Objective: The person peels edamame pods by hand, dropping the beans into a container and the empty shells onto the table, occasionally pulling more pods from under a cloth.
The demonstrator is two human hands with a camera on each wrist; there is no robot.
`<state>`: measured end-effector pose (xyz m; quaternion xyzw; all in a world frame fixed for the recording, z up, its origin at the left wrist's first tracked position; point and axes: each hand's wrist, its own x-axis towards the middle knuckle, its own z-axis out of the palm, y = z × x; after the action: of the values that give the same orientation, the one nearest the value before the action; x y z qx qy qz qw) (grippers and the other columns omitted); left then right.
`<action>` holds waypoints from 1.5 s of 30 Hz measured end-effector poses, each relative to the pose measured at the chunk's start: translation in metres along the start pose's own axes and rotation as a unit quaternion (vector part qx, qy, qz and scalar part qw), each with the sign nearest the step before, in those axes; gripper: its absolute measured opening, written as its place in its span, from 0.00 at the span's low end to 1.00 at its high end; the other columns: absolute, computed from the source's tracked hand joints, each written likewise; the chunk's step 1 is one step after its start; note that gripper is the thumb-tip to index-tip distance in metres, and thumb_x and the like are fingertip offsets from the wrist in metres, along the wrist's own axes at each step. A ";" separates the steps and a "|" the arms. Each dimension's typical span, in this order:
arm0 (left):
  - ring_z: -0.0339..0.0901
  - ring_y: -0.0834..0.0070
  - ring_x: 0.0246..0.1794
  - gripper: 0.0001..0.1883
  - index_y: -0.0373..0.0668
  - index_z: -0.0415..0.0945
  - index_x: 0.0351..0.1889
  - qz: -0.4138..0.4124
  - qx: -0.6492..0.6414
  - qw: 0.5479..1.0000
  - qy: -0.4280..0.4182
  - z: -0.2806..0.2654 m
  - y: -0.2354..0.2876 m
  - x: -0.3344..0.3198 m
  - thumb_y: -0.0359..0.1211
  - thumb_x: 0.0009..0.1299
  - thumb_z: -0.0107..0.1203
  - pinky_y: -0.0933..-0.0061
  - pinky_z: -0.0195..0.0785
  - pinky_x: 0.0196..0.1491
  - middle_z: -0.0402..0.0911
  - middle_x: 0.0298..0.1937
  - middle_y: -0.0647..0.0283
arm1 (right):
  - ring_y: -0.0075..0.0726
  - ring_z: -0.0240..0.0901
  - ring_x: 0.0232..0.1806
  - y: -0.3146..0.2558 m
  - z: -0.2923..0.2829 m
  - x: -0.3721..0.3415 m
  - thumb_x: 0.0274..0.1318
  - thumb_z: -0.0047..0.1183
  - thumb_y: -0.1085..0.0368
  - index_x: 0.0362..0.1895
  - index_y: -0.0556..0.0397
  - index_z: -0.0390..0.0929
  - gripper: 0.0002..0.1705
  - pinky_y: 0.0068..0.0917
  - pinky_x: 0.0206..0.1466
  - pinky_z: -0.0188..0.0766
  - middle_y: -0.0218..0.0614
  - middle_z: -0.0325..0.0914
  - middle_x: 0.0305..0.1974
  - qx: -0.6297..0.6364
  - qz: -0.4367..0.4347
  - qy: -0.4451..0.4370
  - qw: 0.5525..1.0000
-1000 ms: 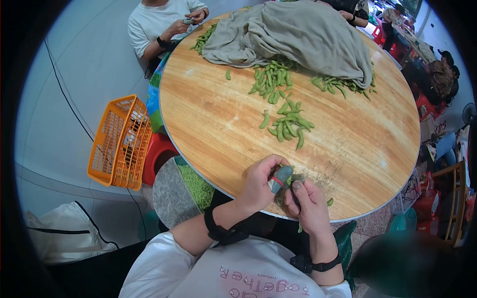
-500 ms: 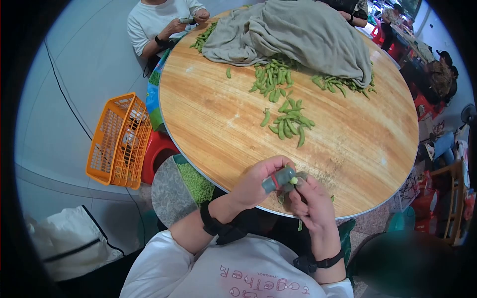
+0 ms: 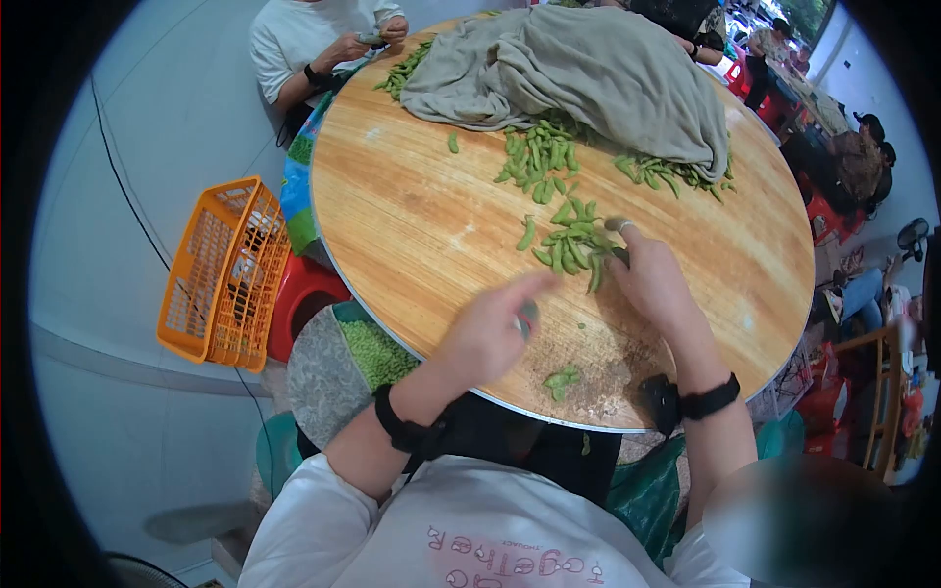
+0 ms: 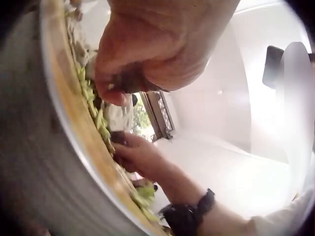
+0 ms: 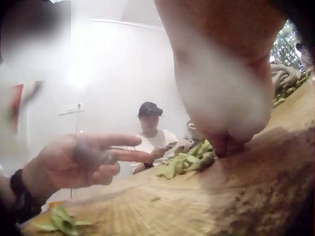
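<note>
Green pods [image 3: 569, 245] lie in a small heap on the round wooden table [image 3: 412, 216]. The right hand [image 3: 652, 279] reaches to the heap's right edge, thumb and a covered fingertip apart; contact with a pod is unclear. In the right wrist view its fingertips are down beside the pods [image 5: 184, 162]. The left hand [image 3: 485, 333] is above the near part of the table, blurred. Two of its fingers point straight out in the right wrist view, where a grey-green cover [image 5: 88, 153] shows at its thumb. Opened green shells [image 3: 562, 380] lie near the table edge.
A grey cloth [image 3: 588, 78] covers a large pile at the far side, pods spilling out. Shelled beans [image 3: 377, 353] fill a container left of the table edge. An orange basket [image 3: 221, 274] stands farther left. Another person [image 3: 314, 49] sits at the far left.
The hands have parted. The right hand has moved forward to the pod heap; the left has drawn slightly back and straightened fingers. Shells now lie where the hands were working.
</note>
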<state>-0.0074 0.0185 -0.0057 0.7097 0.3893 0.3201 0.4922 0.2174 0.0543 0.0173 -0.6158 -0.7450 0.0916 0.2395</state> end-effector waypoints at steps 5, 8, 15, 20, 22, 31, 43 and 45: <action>0.71 0.76 0.29 0.28 0.38 0.67 0.55 0.005 0.158 0.984 0.078 -0.018 0.001 0.019 0.14 0.54 0.38 0.76 0.67 0.36 0.77 0.39 0.60 | 0.59 0.71 0.27 -0.016 -0.003 -0.013 0.50 0.50 0.65 0.30 0.58 0.73 0.08 0.48 0.33 0.67 0.52 0.73 0.22 -0.071 0.001 -0.060 0.996; 0.72 0.72 0.28 0.27 0.38 0.68 0.54 0.003 0.091 0.994 -0.056 -0.004 0.005 0.012 0.15 0.55 0.39 0.75 0.67 0.35 0.77 0.37 0.57 | 0.55 0.71 0.24 -0.025 -0.015 -0.032 0.50 0.50 0.65 0.30 0.58 0.74 0.08 0.43 0.29 0.66 0.52 0.72 0.20 -0.001 0.033 -0.061 0.998; 0.73 0.65 0.30 0.22 0.39 0.70 0.52 0.246 0.163 0.954 0.059 0.028 0.041 0.001 0.20 0.57 0.50 0.71 0.68 0.37 0.74 0.35 0.56 | 0.26 0.59 0.15 -0.035 -0.029 -0.077 0.50 0.53 0.66 0.27 0.59 0.73 0.08 0.26 0.21 0.59 0.42 0.63 0.13 0.136 0.157 -0.055 0.977; 0.74 0.65 0.31 0.17 0.37 0.71 0.47 0.268 0.217 0.938 -0.011 0.035 0.040 -0.006 0.22 0.59 0.52 0.74 0.67 0.40 0.74 0.34 0.54 | 0.17 0.58 0.22 -0.043 -0.022 -0.104 0.60 0.46 0.63 0.30 0.59 0.72 0.11 0.19 0.23 0.57 0.23 0.67 0.21 0.412 0.168 -0.074 0.893; 0.74 0.71 0.34 0.12 0.37 0.73 0.43 0.022 0.052 0.997 -0.047 0.035 0.041 -0.008 0.23 0.61 0.52 0.78 0.65 0.42 0.76 0.34 0.58 | 0.16 0.56 0.20 -0.048 -0.024 -0.112 0.61 0.44 0.62 0.32 0.58 0.72 0.12 0.17 0.22 0.55 0.23 0.65 0.20 0.488 0.222 -0.050 0.842; 0.72 0.84 0.35 0.06 0.39 0.71 0.36 -0.099 -0.446 0.890 0.016 0.053 0.016 -0.016 0.24 0.62 0.53 0.82 0.65 0.39 0.76 0.34 0.66 | 0.16 0.52 0.16 -0.059 -0.004 -0.129 0.65 0.35 0.57 0.25 0.52 0.65 0.17 0.14 0.18 0.47 0.23 0.61 0.15 0.625 0.229 -0.117 0.737; 0.69 0.83 0.33 0.05 0.40 0.69 0.34 -0.038 -0.593 0.788 -0.160 0.045 0.004 -0.018 0.31 0.64 0.52 0.81 0.63 0.37 0.72 0.33 0.68 | 0.15 0.50 0.12 -0.072 -0.008 -0.134 0.63 0.40 0.64 0.32 0.56 0.66 0.09 0.12 0.13 0.47 0.29 0.65 0.18 0.783 0.306 -0.118 0.529; 0.67 0.83 0.30 0.08 0.40 0.68 0.33 -0.047 -0.583 0.795 -0.160 0.045 0.006 -0.021 0.34 0.63 0.53 0.82 0.60 0.34 0.69 0.31 0.67 | 0.15 0.49 0.11 -0.068 -0.006 -0.137 0.62 0.41 0.64 0.33 0.56 0.66 0.09 0.11 0.13 0.47 0.29 0.65 0.18 0.819 0.297 -0.136 0.472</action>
<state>0.0215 -0.0210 -0.0153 0.3098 0.0774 0.3449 0.8827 0.1777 -0.0934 0.0185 -0.3032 -0.1266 0.8081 0.4888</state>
